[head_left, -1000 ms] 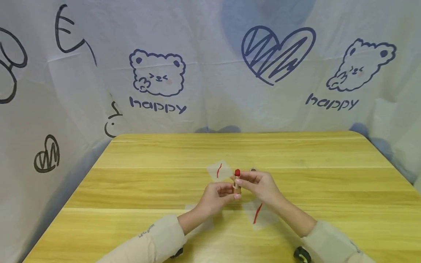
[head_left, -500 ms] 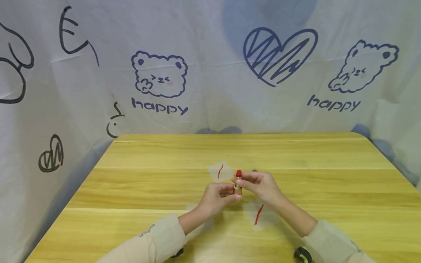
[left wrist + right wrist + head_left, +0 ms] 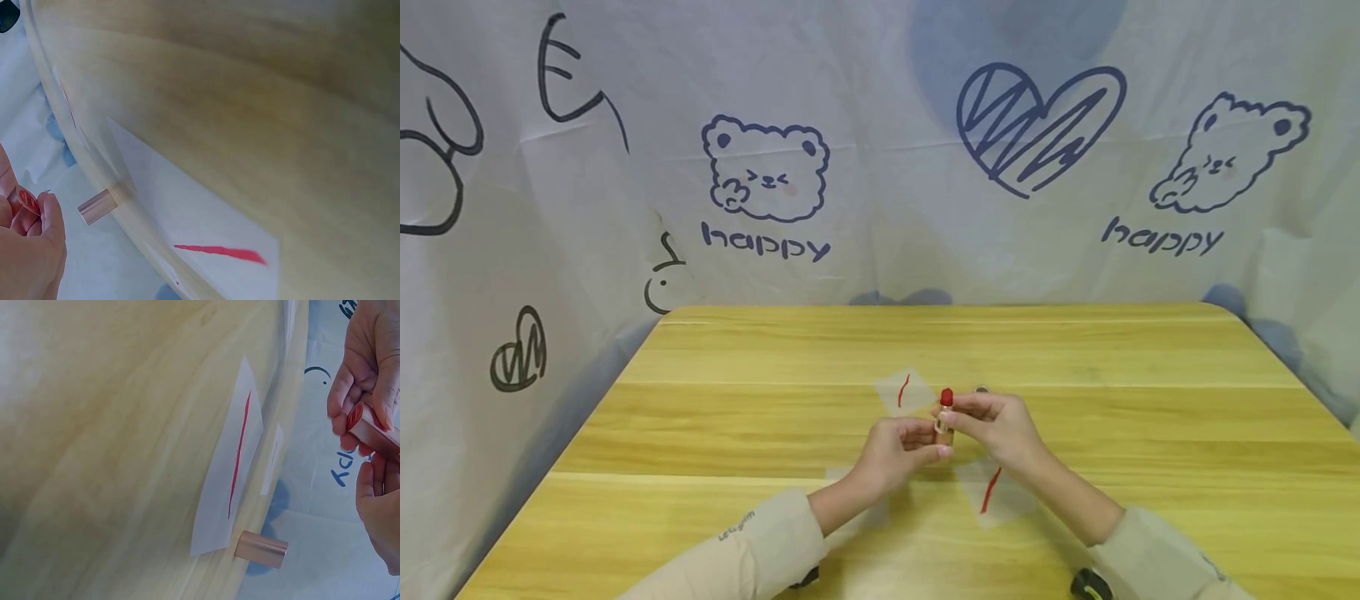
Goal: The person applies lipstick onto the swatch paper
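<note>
Both hands meet on an uncapped lipstick [image 3: 945,429] held upright above the middle of the table, its red tip pointing up. My left hand [image 3: 889,454] grips the base between thumb and fingers. Higher up the tube, my right hand [image 3: 1009,429] pinches it with thumb and fingers. The base's red-marked underside shows in both wrist views. Just behind the right hand stands the lipstick cap [image 3: 262,550], mostly hidden in the head view. White paper pieces lie around the hands: a far one [image 3: 906,392] and a near right one [image 3: 1000,496], each with a red stroke.
Another paper piece [image 3: 868,515] is partly covered by the left forearm. The wooden table [image 3: 715,400] has a printed cloth [image 3: 887,200] hanging behind it and at its sides. Dark objects, one of them [image 3: 1092,585], show under the sleeves at the near edge.
The whole head view has shifted by a few pixels. Both hands keep their hold on the lipstick, with no other clear change.
</note>
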Demonstrator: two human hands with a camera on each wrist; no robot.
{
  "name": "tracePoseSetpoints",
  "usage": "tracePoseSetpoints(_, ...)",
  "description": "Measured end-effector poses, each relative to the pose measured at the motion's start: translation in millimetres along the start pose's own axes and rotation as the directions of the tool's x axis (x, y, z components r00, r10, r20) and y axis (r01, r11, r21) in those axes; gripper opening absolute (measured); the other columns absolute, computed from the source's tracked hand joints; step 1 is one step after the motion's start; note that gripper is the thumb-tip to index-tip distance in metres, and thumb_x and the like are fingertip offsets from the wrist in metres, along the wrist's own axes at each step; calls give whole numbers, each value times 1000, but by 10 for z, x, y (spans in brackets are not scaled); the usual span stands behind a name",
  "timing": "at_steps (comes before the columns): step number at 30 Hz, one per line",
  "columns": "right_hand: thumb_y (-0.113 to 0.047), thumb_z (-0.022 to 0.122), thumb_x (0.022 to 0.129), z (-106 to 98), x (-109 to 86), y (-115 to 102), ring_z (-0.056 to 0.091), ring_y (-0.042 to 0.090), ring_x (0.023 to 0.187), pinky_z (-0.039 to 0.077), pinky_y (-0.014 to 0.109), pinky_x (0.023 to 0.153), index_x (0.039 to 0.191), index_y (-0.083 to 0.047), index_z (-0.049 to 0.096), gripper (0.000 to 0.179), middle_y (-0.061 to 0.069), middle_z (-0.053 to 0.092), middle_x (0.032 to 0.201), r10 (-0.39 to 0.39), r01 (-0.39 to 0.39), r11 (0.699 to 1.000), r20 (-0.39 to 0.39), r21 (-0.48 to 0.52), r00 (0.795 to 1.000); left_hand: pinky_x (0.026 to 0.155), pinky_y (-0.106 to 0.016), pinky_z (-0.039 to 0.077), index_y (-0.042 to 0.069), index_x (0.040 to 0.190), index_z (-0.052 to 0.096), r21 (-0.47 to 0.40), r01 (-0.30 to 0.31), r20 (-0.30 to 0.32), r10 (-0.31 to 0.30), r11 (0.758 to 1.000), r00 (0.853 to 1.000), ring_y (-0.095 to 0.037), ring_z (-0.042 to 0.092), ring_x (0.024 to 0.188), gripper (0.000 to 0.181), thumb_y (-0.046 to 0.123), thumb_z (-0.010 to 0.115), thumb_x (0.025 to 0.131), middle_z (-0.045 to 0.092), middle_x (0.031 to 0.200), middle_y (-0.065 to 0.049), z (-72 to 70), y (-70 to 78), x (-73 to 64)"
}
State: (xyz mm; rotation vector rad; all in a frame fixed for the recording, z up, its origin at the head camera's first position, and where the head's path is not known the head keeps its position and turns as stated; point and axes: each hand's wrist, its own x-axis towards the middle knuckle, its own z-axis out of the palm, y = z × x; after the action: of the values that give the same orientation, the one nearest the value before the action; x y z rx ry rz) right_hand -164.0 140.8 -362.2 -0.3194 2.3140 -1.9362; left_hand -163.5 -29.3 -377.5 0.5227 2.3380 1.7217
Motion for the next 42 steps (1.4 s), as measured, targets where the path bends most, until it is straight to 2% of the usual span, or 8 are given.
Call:
tracePoseSetpoints(3,-18,66,87,2,-1,1,64,2,88,53,19,81,111,10,61,38,21,67,106,0,0,1000,-6,-9,1000,71,-22,57,-9,102,66,6,-4,5,4,1000,1000,-29,69,87,27,8,69,82,69,97,-22,2,-8,3)
tracePoseSetpoints(11,-18,63,88,-25,-1,10,65,5,87,55,29,83,110,11,60,37,22,68,104,-39,39,999,54,-3,998,74,-21,56,-9,101,66,-5,-9,68,10,1000,998,-30,68,90,24,8,66,84,69,99,-22,-12,-33,20)
tracePoseSetpoints(17,-15,61,90,-52,6,21,65,6,89,53,21,82,112,14,57,37,6,71,100,-66,60,997,117,52,991,76,-22,56,-9,101,65,-5,-16,95,16,1000,995,-30,68,91,25,9,66,85,68,99,-23,-26,-31,16)
tracePoseSetpoints(20,-16,60,91,-51,3,17,64,5,91,52,20,83,113,13,57,37,10,70,104,-61,55,997,116,57,991,75,-22,56,-9,101,65,-1,-18,82,18,1000,996,-30,68,89,25,9,67,84,68,98,-23,-27,-21,12)
tracePoseSetpoints(23,-17,62,90,-21,-14,0,64,3,93,52,19,84,114,11,59,37,19,67,109,-36,34,999,62,27,997,73,-22,56,-8,101,66,2,-3,47,3,1000,999,-30,68,89,26,9,68,83,69,98,-22,-25,-14,13)
tracePoseSetpoints(26,-20,65,88,36,-44,-33,62,2,93,52,19,84,112,5,63,35,18,67,110,3,-5,1000,-55,-29,998,72,-23,57,-8,101,66,2,25,3,-25,1000,1000,-28,69,89,27,11,70,82,69,98,-21,-24,-9,13)
tracePoseSetpoints(31,-17,71,83,156,-89,-58,62,3,85,52,16,76,104,0,68,27,13,70,101,24,-40,997,-245,-60,969,71,-22,57,-7,100,67,-21,41,-33,-42,999,999,-26,69,87,26,11,70,81,69,97,-20,-26,2,13)
tracePoseSetpoints(42,-6,74,77,320,-69,-54,61,4,69,52,15,63,91,5,66,20,16,70,91,20,-21,1000,-395,3,918,69,-21,57,-7,97,68,-28,38,-63,-40,999,997,-26,70,83,23,8,71,80,70,94,-20,30,8,11)
